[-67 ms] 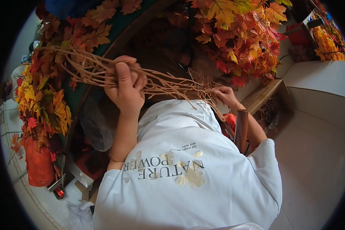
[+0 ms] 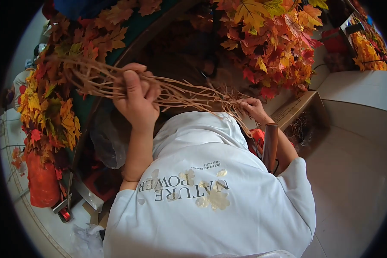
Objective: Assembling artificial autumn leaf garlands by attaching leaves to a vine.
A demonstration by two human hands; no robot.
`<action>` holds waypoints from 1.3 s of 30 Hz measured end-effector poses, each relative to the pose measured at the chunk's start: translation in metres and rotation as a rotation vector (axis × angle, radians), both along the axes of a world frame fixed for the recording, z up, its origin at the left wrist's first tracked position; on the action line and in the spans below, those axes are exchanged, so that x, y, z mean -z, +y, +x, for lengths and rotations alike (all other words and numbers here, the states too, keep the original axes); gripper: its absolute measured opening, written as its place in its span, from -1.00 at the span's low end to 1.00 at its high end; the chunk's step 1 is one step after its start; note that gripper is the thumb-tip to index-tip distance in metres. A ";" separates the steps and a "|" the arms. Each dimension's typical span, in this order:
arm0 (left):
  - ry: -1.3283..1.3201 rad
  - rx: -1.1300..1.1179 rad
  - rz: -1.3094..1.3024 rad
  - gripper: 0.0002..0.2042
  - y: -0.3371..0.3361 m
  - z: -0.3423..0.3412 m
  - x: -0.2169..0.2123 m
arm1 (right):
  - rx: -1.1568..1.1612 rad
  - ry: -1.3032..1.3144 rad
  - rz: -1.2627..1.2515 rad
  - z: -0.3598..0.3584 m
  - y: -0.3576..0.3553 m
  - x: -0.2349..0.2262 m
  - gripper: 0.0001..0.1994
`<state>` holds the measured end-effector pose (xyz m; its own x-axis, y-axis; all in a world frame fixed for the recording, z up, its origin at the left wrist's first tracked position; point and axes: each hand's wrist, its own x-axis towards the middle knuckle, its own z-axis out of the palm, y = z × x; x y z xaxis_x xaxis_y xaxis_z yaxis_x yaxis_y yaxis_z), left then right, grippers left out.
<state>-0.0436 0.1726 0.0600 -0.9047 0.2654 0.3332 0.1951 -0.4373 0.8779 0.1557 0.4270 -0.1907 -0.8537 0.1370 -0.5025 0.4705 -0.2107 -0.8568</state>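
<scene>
A long bundle of thin brown vine-like stems (image 2: 182, 92) stretches between my two hands across my lap. My left hand (image 2: 136, 92) is closed round the bundle, thumb on top, and the looped end (image 2: 88, 77) sticks out past it to the left, a little smeared. At the right end, my right hand (image 2: 254, 109) pinches the stems where they branch into a thin tangle. The tips near the right fingers are too fine to tell apart. Some stems hang down between the hands, above my white shirt (image 2: 228, 172).
Bunches of orange, red and yellow artificial maple leaves (image 2: 271, 43) hang at the upper right, and more leaves (image 2: 51, 107) at the left. A cardboard box (image 2: 303, 109) with brown tangled stems stands right. A red cylinder (image 2: 43, 180) and clear plastic (image 2: 109, 142) are at left.
My left hand has shifted slightly to the left with the bundle in it. The right hand has barely moved.
</scene>
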 end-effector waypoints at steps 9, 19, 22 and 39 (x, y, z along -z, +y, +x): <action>-0.343 0.158 -0.066 -0.71 -0.018 0.011 0.021 | -0.159 -0.015 0.344 0.033 0.019 0.036 -0.77; -0.199 0.360 -0.086 -0.71 0.049 0.015 0.043 | -0.475 0.056 1.409 -0.037 0.010 -0.209 -0.59; -0.167 0.427 -0.100 -0.71 0.064 0.021 0.041 | -0.178 0.701 0.797 -0.055 -0.012 -0.222 -0.65; -0.433 0.766 -0.200 -0.72 0.016 0.063 0.013 | 0.672 0.734 -0.514 0.011 0.022 -0.169 -0.82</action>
<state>0.0194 0.1883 0.0466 -0.4921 0.8632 -0.1127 -0.4525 -0.1430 0.8802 0.1666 0.4491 -0.0216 -0.7972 0.6026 -0.0370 -0.4555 -0.6405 -0.6183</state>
